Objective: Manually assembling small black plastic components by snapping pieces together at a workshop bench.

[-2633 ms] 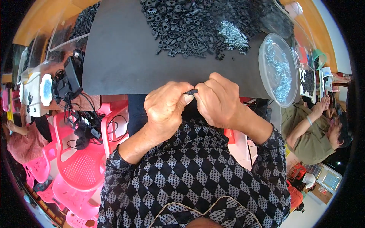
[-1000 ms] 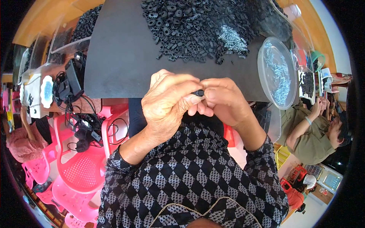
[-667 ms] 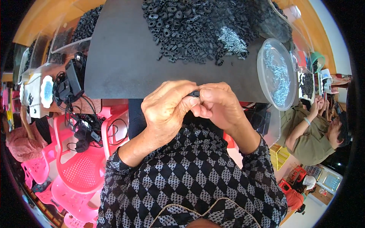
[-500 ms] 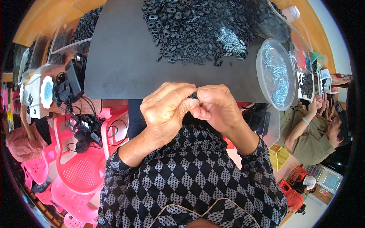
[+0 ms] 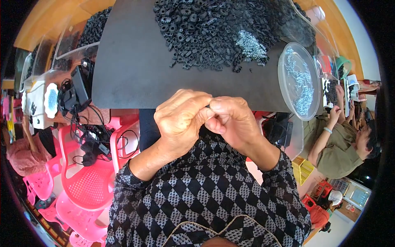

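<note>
Both my hands meet at the near edge of the dark table mat point(image 5: 127, 78). My left hand point(image 5: 181, 117) pinches a small black plastic part point(image 5: 208, 106), mostly hidden by the fingertips. Pressed against it from the other side are the thumb and fingers of my right hand point(image 5: 236, 119), also closed. Whether a spring is in the fingers cannot be seen. Beyond my hands lies a big heap of small black plastic parts point(image 5: 201, 37), with a little pile of silvery metal springs point(image 5: 252, 46) on its right side.
A clear round dish of springs point(image 5: 302, 88) stands at the mat's right edge. Left of the mat are a black power adapter with tangled cables point(image 5: 80, 86) and pink plastic chairs point(image 5: 88, 181). At the right, a co-worker in an olive top point(image 5: 341, 144) handles black parts.
My fingertips have closed further over the black part, so less of it shows. My hands stay in nearly the same place. The co-worker's hands have moved apart, one toward the tray of black parts.
</note>
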Demonstrator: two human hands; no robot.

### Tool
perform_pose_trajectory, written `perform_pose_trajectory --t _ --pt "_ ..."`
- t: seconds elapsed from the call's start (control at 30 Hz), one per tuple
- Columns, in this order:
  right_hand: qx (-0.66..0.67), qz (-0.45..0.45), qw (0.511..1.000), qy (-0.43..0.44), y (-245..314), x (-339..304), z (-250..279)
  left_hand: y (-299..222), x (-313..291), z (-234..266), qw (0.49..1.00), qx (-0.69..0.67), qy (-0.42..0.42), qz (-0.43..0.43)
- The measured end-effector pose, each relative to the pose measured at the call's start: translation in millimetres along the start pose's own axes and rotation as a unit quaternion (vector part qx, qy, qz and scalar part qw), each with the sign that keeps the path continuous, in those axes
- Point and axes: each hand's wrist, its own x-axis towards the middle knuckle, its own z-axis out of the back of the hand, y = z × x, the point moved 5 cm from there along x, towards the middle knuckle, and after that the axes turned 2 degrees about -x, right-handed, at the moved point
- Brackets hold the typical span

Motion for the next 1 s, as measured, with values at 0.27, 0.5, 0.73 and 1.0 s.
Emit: perform_pose_trajectory --t 0.27,0.5,0.73,1.0 --pt "0.024 -0.05 0.996 0.068 4 6 -1 9 -5 3 0.989 -0.087 -0.015 0.114" --pt "0.031 -0.058 0.995 0.076 3 6 0 10 -4 4 0.987 -0.089 0.011 0.13" --pt "0.096 -0.056 0.993 0.05 -1 10 0 11 -8 2 0.982 -0.13 0.03 0.137" --pt "0.114 -0.071 0.991 -0.008 -1 13 -1 16 -5 1 0.972 -0.146 0.048 0.179"
